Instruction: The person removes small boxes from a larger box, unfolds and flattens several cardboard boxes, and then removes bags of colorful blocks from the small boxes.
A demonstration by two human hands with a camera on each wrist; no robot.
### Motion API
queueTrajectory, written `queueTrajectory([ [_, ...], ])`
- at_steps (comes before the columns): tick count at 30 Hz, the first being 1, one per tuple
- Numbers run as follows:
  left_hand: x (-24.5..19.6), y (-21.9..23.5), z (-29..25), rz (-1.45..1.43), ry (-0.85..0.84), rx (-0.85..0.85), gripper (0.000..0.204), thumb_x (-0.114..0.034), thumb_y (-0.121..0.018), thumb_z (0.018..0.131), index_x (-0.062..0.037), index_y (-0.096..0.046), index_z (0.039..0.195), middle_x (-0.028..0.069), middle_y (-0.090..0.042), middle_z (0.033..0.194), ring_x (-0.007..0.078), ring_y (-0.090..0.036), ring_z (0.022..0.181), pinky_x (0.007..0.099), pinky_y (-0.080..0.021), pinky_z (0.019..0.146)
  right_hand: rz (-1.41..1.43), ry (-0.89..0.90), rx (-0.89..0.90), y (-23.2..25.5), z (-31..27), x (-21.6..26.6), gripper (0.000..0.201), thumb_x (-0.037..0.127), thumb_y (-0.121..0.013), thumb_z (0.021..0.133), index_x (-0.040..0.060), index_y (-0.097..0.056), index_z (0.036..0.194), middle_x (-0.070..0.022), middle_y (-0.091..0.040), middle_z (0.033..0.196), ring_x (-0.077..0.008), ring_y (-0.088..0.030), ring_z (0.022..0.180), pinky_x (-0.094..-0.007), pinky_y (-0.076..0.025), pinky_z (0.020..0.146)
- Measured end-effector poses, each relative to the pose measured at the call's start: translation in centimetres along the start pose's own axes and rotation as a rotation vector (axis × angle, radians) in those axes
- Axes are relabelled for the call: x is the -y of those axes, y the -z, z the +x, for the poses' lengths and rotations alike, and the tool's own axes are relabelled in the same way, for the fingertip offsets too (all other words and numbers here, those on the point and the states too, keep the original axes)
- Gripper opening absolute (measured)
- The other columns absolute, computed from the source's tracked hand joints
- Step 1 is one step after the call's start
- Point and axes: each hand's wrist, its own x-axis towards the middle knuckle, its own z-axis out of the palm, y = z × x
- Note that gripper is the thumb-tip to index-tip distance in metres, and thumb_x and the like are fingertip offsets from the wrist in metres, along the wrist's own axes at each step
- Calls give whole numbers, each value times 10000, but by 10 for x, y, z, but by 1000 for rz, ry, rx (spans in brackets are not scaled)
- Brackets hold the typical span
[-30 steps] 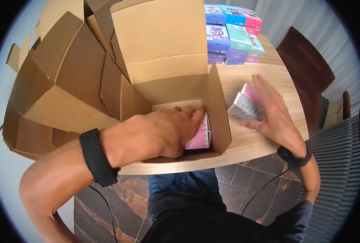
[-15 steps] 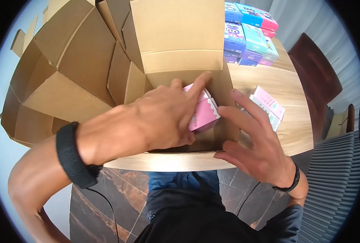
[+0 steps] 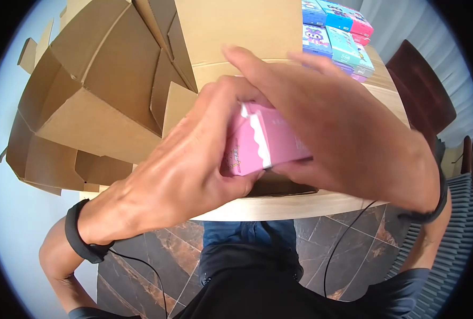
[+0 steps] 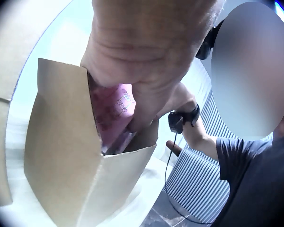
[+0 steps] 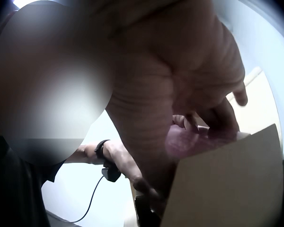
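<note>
A pink small carton with a white scalloped edge is between my two hands, tilted, at the mouth of the open cardboard box. My left hand grips its left end, the thumb along the near lower edge. Across its right end lies my right hand, thumb below and fingers on the far side, partly hidden. In the left wrist view the pink carton shows inside the box's rim. The right wrist view has the pink carton behind the cardboard wall.
More large open cardboard boxes stand to the left. Colourful small cartons are stacked at the back right of the wooden table. A dark red chair stands beyond the right edge. Cables hang from both wrists.
My left hand has lifted the pink carton from the cardboard box's floor up to its mouth. The right hand left the grey-and-pink carton on the table and came across to the pink one.
</note>
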Motion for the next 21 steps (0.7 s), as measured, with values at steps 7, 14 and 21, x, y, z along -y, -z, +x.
queueTrajectory([
  [7, -47, 13, -51, 594, -49, -92, 721, -267, -913, 756, -24, -572, 1343, 236, -584, 1372, 441, -601, 1260, 561, -507, 1003, 42, 28, 232, -24, 15, -8, 832, 171, -892, 688, -66, -493, 1379, -192, -649, 1159, -381, -626, 1116, -432, -508, 976],
  [14, 13, -76, -103, 411, -49, -566, 374, -103, -897, 755, 36, -735, 1061, 238, -671, 1155, 414, -676, 1123, 439, -602, 873, -57, 86, 405, -46, 31, 21, 564, 96, -879, 724, -37, -521, 1139, -186, -610, 1102, -383, -648, 1048, -459, -549, 870],
  [21, 23, -78, -91, 435, -235, -522, 255, 13, -773, 762, 48, -739, 1013, 179, -688, 1053, 346, -701, 1046, 381, -611, 808, 404, -134, 568, -80, 39, 16, 629, 198, -830, 819, -72, -498, 1280, -228, -629, 1176, -457, -643, 1097, -472, -533, 967],
])
